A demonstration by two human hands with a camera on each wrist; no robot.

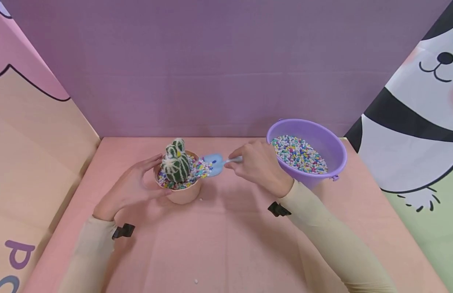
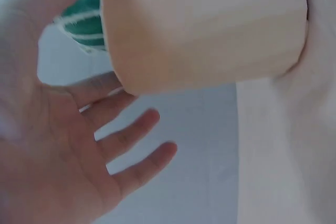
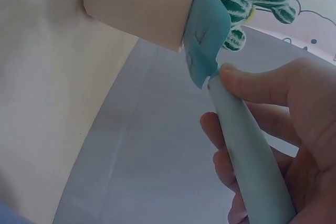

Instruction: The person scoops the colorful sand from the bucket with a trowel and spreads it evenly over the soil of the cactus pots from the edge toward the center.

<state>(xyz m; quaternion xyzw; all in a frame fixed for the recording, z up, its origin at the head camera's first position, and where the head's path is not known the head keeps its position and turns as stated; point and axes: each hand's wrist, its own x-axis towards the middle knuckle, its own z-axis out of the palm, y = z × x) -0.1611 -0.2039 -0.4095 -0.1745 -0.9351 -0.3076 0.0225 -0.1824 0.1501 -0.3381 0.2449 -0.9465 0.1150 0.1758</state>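
Observation:
A peach flower pot [image 1: 184, 195] holds a plush-looking green cactus [image 1: 176, 169] with white stripes, set in small multicoloured pebbles. My left hand [image 1: 133, 186] steadies the pot at its rim, thumb on the near side and fingers around the far left. Two fingers stand spread off the pot in the left wrist view. My right hand [image 1: 261, 166] grips a small blue trowel [image 3: 247, 153] by its pale handle. Its blade [image 3: 207, 30] tips over the pot's right rim, with pebbles lying at its front edge beside the cactus.
Right of the pot stands a purple bucket [image 1: 334, 148] partly filled with the same pebbles [image 1: 299, 154]. A few stray pebbles [image 1: 196, 281] lie on the pink tabletop [image 1: 212, 244]. Purple fabric [image 1: 226, 73] rises behind, and printed panels flank both sides.

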